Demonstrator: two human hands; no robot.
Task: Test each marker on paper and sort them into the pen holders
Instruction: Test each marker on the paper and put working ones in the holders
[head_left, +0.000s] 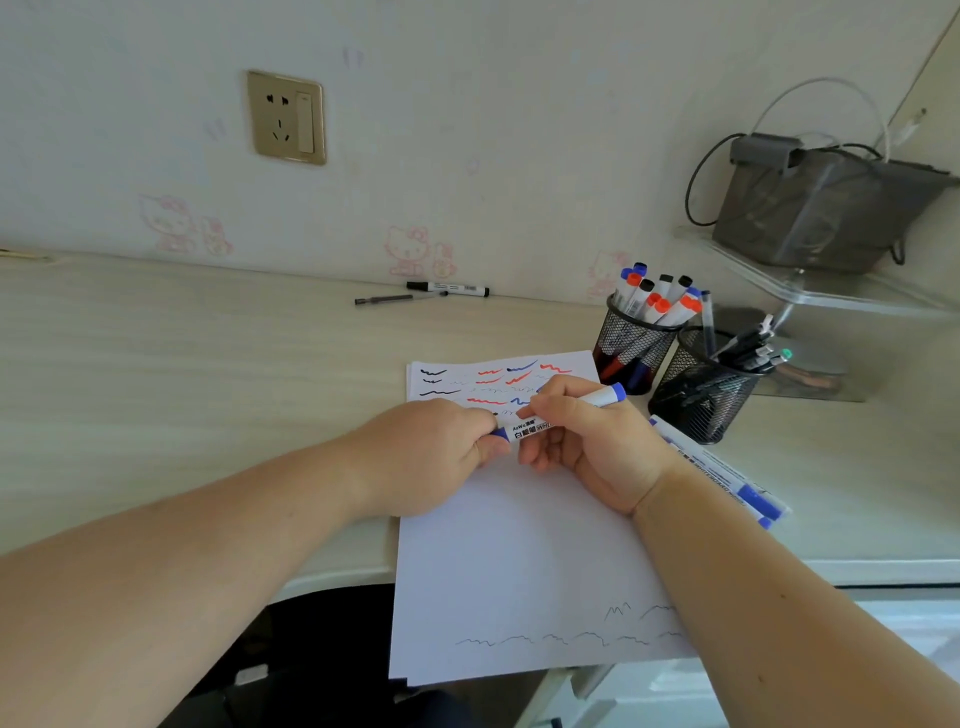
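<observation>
While both hands meet at frame centre over the paper (519, 545), the blue marker (566, 410) lies across them, held just above the sheet. Left hand (431, 457): fingers curled, pinching the cap end. Right hand (597, 441): fingers wrapped round the white barrel, butt end pointing toward the mesh holders (631, 353) at right. Whether the cap is seated or off: cannot tell. Judgement: marker is light, rigid, smooth plastic, likely slick; best held mid-barrel, with the cap pulled straight. Two more blue markers (727, 473) lie on the worktop (182, 364), lower right of the holders.
</observation>
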